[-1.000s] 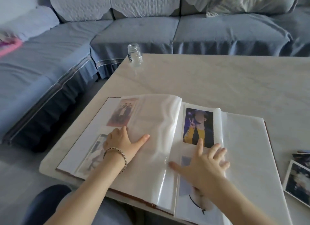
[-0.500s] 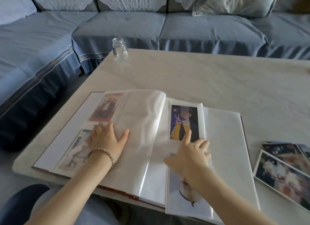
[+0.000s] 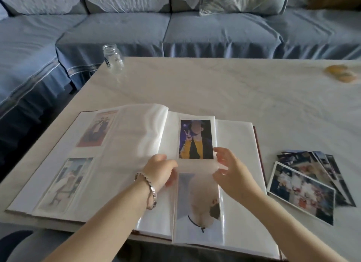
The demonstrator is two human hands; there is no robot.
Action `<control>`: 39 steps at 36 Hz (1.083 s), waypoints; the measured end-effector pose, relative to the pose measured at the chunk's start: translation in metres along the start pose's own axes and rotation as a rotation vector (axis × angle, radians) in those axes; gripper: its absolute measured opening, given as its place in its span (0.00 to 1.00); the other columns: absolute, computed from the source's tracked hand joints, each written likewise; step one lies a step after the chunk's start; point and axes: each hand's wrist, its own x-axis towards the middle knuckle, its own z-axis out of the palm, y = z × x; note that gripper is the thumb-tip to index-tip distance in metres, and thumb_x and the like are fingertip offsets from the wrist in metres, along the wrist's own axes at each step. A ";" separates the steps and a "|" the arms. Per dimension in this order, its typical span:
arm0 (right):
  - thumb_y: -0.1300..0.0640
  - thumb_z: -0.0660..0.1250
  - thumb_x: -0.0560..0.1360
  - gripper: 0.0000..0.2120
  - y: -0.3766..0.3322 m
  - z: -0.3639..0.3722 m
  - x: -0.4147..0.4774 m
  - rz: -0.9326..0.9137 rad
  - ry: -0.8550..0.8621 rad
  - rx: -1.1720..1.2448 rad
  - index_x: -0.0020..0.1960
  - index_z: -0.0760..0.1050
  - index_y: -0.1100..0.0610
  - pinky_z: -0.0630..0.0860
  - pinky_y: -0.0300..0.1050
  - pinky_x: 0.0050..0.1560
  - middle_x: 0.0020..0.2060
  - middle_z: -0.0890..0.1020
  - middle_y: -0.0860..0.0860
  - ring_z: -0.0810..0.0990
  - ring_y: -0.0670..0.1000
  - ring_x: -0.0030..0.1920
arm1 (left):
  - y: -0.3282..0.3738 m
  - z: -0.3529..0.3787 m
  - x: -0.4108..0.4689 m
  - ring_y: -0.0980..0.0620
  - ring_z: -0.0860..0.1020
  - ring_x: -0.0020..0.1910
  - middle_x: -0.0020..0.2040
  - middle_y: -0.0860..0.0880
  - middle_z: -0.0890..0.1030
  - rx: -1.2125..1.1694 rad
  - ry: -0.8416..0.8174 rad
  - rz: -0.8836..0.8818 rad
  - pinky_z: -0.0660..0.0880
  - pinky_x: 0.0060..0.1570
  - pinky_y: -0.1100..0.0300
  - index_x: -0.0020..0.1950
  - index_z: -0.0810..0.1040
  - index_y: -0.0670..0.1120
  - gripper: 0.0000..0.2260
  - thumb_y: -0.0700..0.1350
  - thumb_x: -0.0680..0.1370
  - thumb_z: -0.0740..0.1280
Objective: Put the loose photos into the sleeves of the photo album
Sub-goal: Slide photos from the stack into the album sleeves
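Your left hand [image 3: 160,171] and right hand [image 3: 233,173] pinch, with curled fingers, opposite edges of a clear sleeve [image 3: 197,165] on the right page of the open photo album [image 3: 238,144], which lies on the table [image 3: 214,85]. The loose photos [image 3: 304,187] lie fanned on the table just right of the album

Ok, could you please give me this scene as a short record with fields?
album: open on the table
sleeve page: carries upper photo and lower photo
left hand: grips the page's left edge
right hand: grips its right edge
loose photos: stacked right of the album
glass jar: far left table corner
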 end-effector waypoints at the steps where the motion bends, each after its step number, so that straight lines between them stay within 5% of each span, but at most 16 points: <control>1: 0.67 0.61 0.75 0.26 0.002 -0.001 0.001 0.001 0.013 0.021 0.69 0.63 0.49 0.69 0.37 0.53 0.64 0.70 0.50 0.70 0.45 0.58 | 0.000 0.001 0.001 0.46 0.71 0.32 0.34 0.41 0.74 -0.004 0.020 0.016 0.67 0.34 0.58 0.37 0.72 0.42 0.08 0.33 0.74 0.63; 5: 0.56 0.64 0.76 0.19 0.003 -0.008 0.004 0.030 0.071 0.173 0.66 0.67 0.51 0.72 0.34 0.46 0.58 0.76 0.50 0.76 0.48 0.56 | 0.004 0.013 -0.004 0.54 0.71 0.26 0.28 0.49 0.75 0.017 -0.029 0.111 0.67 0.28 0.64 0.35 0.79 0.47 0.11 0.35 0.75 0.65; 9: 0.42 0.65 0.70 0.28 -0.016 -0.023 -0.002 0.063 0.115 0.373 0.67 0.66 0.51 0.72 0.45 0.58 0.57 0.77 0.52 0.77 0.48 0.54 | 0.016 0.032 -0.020 0.62 0.75 0.28 0.28 0.61 0.79 0.116 -0.207 0.377 0.69 0.29 0.71 0.42 0.77 0.55 0.12 0.39 0.78 0.63; 13: 0.51 0.70 0.72 0.35 -0.032 -0.039 -0.012 0.006 0.282 0.068 0.73 0.55 0.51 0.64 0.40 0.53 0.65 0.68 0.52 0.70 0.52 0.63 | 0.026 0.040 -0.031 0.60 0.80 0.39 0.42 0.58 0.82 0.202 -0.420 0.435 0.73 0.41 0.67 0.47 0.79 0.53 0.12 0.38 0.80 0.60; 18: 0.56 0.65 0.75 0.28 -0.039 -0.039 -0.021 -0.186 0.390 -0.414 0.72 0.59 0.53 0.58 0.50 0.71 0.73 0.53 0.54 0.51 0.52 0.73 | 0.014 0.004 -0.010 0.60 0.76 0.54 0.50 0.59 0.79 0.403 -0.092 0.582 0.69 0.60 0.64 0.48 0.77 0.57 0.10 0.40 0.78 0.64; 20: 0.55 0.65 0.75 0.23 -0.042 -0.028 -0.017 -0.278 0.342 -0.443 0.69 0.65 0.52 0.54 0.40 0.70 0.72 0.59 0.52 0.54 0.50 0.73 | 0.009 -0.025 -0.003 0.58 0.72 0.58 0.56 0.55 0.76 0.514 0.102 0.581 0.64 0.62 0.66 0.57 0.77 0.51 0.10 0.46 0.77 0.63; 22: 0.55 0.64 0.76 0.18 -0.049 -0.012 -0.013 -0.328 0.197 -0.422 0.66 0.69 0.51 0.55 0.30 0.60 0.67 0.66 0.47 0.62 0.47 0.70 | 0.002 -0.056 0.006 0.53 0.70 0.62 0.62 0.49 0.74 0.611 0.274 0.527 0.63 0.63 0.63 0.64 0.74 0.44 0.21 0.52 0.75 0.62; 24: 0.53 0.62 0.77 0.16 -0.059 0.008 -0.009 -0.347 0.043 -0.401 0.64 0.70 0.49 0.59 0.28 0.55 0.65 0.68 0.43 0.66 0.43 0.66 | -0.006 -0.089 0.013 0.47 0.67 0.66 0.67 0.44 0.70 0.708 0.407 0.388 0.64 0.66 0.54 0.69 0.68 0.42 0.24 0.50 0.76 0.64; 26: 0.51 0.60 0.78 0.16 -0.070 0.030 -0.004 -0.392 -0.049 -0.413 0.66 0.68 0.48 0.59 0.28 0.53 0.66 0.66 0.42 0.65 0.42 0.66 | -0.017 -0.119 0.021 0.43 0.66 0.67 0.69 0.43 0.66 0.817 0.481 0.174 0.66 0.65 0.48 0.72 0.62 0.44 0.32 0.60 0.75 0.63; 31: 0.44 0.56 0.79 0.25 -0.094 0.081 0.015 -0.508 -0.168 -0.539 0.73 0.57 0.46 0.47 0.35 0.69 0.75 0.54 0.45 0.50 0.45 0.74 | -0.031 -0.160 0.031 0.44 0.74 0.56 0.58 0.45 0.74 0.876 0.461 -0.139 0.73 0.56 0.47 0.63 0.69 0.46 0.49 0.81 0.56 0.55; 34: 0.37 0.57 0.76 0.33 -0.093 0.097 0.025 -0.484 -0.243 -0.667 0.76 0.49 0.46 0.40 0.41 0.72 0.76 0.45 0.47 0.40 0.48 0.75 | -0.032 -0.169 0.033 0.44 0.73 0.57 0.58 0.46 0.74 0.862 0.489 -0.129 0.73 0.55 0.49 0.64 0.67 0.48 0.51 0.81 0.52 0.57; 39: 0.34 0.59 0.73 0.36 -0.083 0.103 0.030 -0.471 -0.243 -0.676 0.75 0.50 0.45 0.40 0.39 0.71 0.76 0.43 0.44 0.36 0.42 0.73 | -0.020 -0.176 0.036 0.40 0.68 0.61 0.60 0.41 0.69 0.845 0.510 -0.226 0.71 0.56 0.49 0.68 0.60 0.47 0.50 0.75 0.57 0.68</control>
